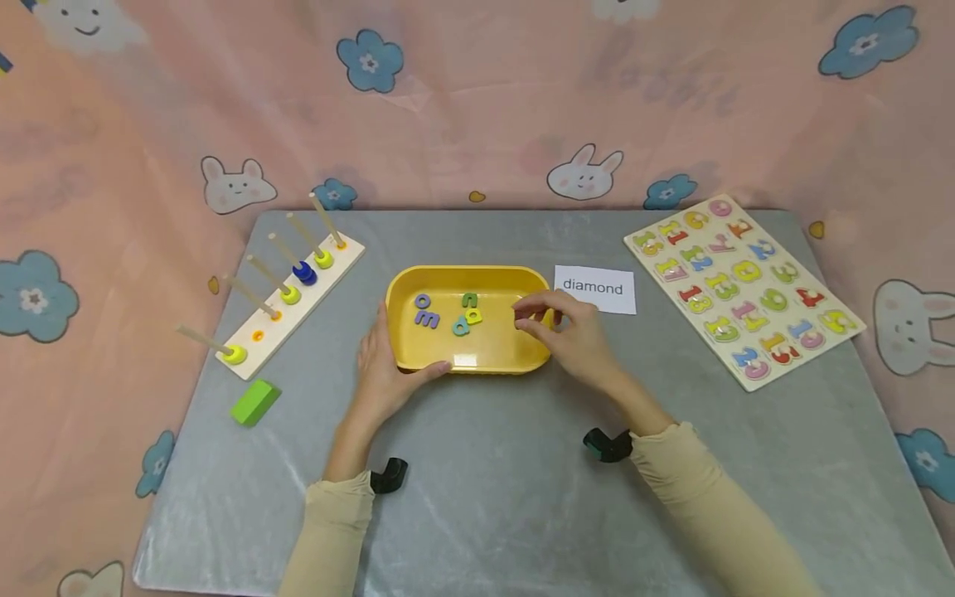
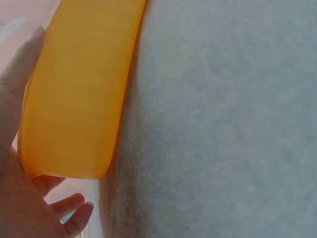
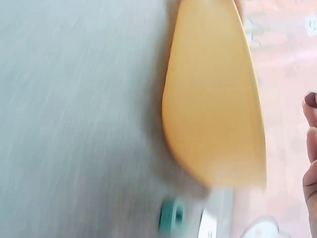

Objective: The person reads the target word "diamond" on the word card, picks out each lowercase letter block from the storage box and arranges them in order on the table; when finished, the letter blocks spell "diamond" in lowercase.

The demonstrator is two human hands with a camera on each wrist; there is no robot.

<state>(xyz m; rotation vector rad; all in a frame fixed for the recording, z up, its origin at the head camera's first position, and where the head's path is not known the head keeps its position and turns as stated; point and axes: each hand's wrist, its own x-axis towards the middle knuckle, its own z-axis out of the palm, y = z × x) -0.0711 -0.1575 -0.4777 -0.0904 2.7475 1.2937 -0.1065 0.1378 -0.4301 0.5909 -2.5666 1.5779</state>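
Note:
A yellow tray holds several small letters, among them a purple o, a purple m, a green n, a yellow letter and a teal letter. My left hand grips the tray's near left corner, thumb on the front rim, fingers along the left end. Over the tray's right end, my right hand pinches a small dark red piece; its shape is mostly hidden by the fingertips. In the right wrist view that dark piece shows at the edge.
A white card reading "diamond" lies right of the tray. Beside the tray's end is a green letter piece. Farther right lies a number puzzle board. A peg board with rings and a green block are at left.

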